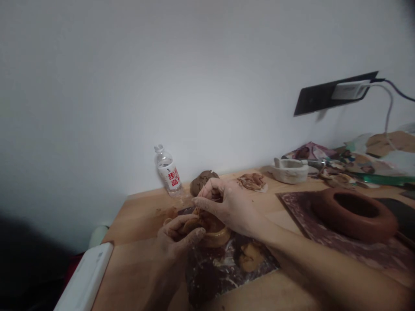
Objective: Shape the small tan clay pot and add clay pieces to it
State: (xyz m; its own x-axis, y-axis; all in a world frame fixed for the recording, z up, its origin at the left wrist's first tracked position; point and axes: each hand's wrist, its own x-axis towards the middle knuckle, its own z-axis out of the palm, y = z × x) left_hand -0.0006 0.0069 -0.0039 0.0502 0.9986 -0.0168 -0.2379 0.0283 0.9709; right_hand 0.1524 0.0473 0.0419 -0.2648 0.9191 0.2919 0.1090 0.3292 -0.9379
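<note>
A low ochre clay bowl point(218, 238) rests on a dark, clay-smeared board point(220, 270). At its left side my left hand point(177, 242) is closed, thumb and fingers round a small rounded flap of ochre clay point(192, 225); whether the flap joins the bowl cannot be seen. My right hand point(227, 205) reaches over the bowl from the right, its thumb and fingertips pinched together just above that flap. Something thin shows below the fingertips, too small to name. The right hand and wrist hide part of the bowl's far rim. A flat ochre clay patch point(251, 256) lies on the board's right part.
Behind the hands are a plastic bottle point(169, 172), a grey-brown clay lump point(201, 181) and crumpled stained tissue point(253, 182). To the right sit a whitish clay pot point(290, 171) and a reddish clay ring form point(353, 216) on another board. A white device point(86, 276) lies at the left edge.
</note>
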